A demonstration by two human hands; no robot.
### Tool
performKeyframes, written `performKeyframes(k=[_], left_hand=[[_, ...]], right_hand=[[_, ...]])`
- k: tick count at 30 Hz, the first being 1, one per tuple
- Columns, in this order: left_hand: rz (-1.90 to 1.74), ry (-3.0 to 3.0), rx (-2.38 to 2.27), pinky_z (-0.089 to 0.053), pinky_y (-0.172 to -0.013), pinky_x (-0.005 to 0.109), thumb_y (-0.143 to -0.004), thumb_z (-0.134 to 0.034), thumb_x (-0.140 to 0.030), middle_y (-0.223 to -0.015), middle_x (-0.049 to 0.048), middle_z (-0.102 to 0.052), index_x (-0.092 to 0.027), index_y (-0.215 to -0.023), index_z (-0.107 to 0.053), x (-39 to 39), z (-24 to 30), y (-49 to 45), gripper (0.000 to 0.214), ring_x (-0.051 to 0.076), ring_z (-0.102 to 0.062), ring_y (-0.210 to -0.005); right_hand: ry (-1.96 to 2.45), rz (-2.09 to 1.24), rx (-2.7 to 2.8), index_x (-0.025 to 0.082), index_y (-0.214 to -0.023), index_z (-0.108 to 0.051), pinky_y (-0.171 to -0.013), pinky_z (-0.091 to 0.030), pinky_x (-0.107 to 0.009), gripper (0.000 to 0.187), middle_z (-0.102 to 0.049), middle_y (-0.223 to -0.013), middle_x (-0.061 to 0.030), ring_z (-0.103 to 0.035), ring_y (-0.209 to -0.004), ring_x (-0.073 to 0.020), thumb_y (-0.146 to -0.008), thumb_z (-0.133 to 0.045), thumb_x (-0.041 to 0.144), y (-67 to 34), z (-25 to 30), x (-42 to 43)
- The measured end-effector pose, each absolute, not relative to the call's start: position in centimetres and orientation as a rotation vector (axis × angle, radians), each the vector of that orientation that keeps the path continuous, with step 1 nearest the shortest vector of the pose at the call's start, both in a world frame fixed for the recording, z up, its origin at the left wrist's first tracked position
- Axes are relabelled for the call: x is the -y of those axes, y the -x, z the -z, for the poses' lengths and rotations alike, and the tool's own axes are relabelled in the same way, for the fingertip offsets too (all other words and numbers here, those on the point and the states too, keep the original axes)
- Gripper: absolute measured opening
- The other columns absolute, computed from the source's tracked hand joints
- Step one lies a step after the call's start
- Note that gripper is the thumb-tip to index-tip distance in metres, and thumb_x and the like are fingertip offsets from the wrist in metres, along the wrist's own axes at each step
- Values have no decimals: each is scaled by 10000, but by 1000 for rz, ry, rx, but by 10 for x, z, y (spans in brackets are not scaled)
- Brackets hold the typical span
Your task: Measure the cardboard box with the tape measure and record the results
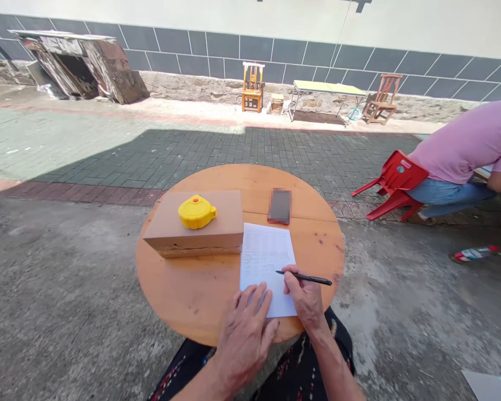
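My left hand rests palm-down, fingers loosely spread over the paper's lower edge; my right hand, forearm slanting inward, pinches a black pen.

The box blocks the way ahead-left of the left fingers; directly left, bare tabletop leaves passage. Ahead of the right fingers lies the phone; ahead-right is free.

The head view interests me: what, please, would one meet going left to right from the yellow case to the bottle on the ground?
Yellow case, left hand, right hand holding a black pen, red chair, bottle.
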State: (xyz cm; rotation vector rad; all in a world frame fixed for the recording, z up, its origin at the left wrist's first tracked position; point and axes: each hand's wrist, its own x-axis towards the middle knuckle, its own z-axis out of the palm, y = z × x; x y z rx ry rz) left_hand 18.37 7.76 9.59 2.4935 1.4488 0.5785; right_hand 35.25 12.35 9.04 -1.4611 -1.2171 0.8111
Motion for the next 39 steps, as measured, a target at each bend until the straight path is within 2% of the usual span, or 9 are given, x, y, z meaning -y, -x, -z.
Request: performKeyframes(k=[5, 13, 25, 39], left_hand=[[-579, -2505, -1437, -365, -1028, 426, -947, -510, -397, -1416, 6, -558, -234, -1326, -546, -81, -95, -183, 415, 245, -474, -1247], [-587, -2529, -1427, -341, -1026, 407, -945, -505, -425, -1413, 14, -563, -215, -1336, -546, -83, -94, -182, 445, 244, -484, -1233], [-572, -2517, -1426, -340, -1026, 412, -950, -492, -430, -1410, 11, -566, -220, -1331, -544, -82, -97, -181, 438, 241, -487, -1237], [-560, -2496, -1419, -349, -1024, 422, -955, -482, -412, -1415, 12, -560, -224, -1329, -545, -82, -98, -181, 423, 252, -487, -1238]], right_hand=[[1517, -698, 1285, 185, -844, -690, -453, -464, -253, 205, -626, -590, -4, -547, -479, -148, -849, -565, 348, -354, -86, -122], [1495, -553, 1408, 196, -810, -707, -602, -567, -270, 156, -732, -731, -46, -676, -628, -181, -835, -569, 265, -350, -95, -125], [1508, -545, 1474, 198, -842, -705, -625, -572, -264, 157, -741, -779, -50, -696, -681, -185, -866, -559, 252, -351, -94, -123], [1478, -566, 1493, 201, -821, -699, -572, -543, -243, 154, -722, -726, -25, -663, -602, -160, -862, -553, 230, -351, -94, -123]])
